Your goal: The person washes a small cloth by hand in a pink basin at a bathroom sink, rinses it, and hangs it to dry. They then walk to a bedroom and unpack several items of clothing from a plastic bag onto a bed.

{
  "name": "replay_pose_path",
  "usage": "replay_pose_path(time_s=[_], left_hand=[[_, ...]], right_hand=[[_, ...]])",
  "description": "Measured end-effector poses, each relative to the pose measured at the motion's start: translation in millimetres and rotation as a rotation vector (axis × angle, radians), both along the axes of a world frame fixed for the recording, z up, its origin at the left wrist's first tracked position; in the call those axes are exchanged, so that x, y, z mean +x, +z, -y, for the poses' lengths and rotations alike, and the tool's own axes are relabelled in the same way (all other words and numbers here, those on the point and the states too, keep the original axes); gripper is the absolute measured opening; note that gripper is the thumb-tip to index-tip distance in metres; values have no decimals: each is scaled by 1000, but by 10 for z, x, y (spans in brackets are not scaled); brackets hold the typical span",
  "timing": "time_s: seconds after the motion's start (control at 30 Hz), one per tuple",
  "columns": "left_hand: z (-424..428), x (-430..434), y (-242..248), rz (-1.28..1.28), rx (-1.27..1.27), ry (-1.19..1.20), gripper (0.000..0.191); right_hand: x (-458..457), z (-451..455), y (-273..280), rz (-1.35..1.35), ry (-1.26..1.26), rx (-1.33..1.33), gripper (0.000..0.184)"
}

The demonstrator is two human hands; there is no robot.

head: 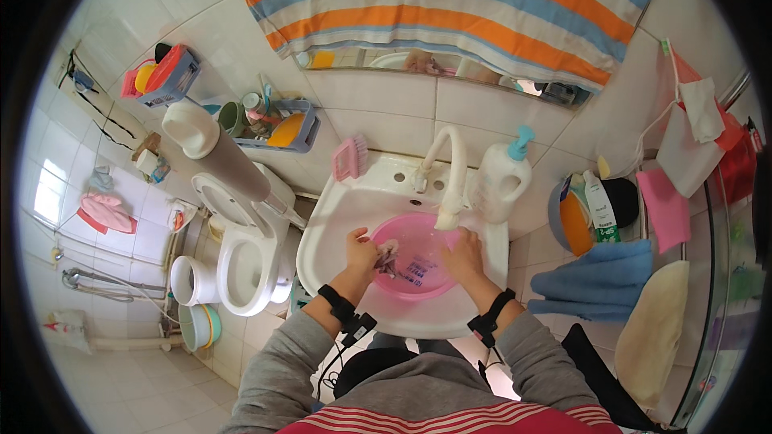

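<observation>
A pink plastic basin (pixel 416 241) rests in the white ceramic washbasin (pixel 329 235), with dark writing on its bottom. At its left side my left hand (pixel 360 256) grips a crumpled, wet-looking cloth (pixel 387 258). My right hand (pixel 463 255) is at the basin's right rim, just below the spout of the white faucet (pixel 453 181). Its fingertips reach over the inside of the basin, and whether they grip the rim is unclear. Each wrist wears a black strap with a small device.
A pink scrub brush (pixel 351 158) lies on the washbasin's back left corner. On the back right stands a white pump bottle (pixel 503 178). A toilet (pixel 244 271) is to the left. Blue towel (pixel 594 283) hangs at the right; a striped cloth (pixel 446 6) covers the mirror.
</observation>
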State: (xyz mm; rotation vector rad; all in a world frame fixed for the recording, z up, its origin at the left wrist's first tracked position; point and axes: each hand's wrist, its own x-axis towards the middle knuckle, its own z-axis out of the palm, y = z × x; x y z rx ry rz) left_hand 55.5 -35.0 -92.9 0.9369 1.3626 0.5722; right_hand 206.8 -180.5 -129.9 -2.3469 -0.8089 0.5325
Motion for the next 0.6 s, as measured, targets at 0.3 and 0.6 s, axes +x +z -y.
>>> replay_pose_path(time_s=[0.3,0.6], left_hand=[[-115,-477,61,136,-345,44,53],[-234,-1152,398,434,-341,64,49]], right_hand=[[136,383,-364,-1129,-358,-27,37],[-324,622,-250,-1039,-349,217,37]])
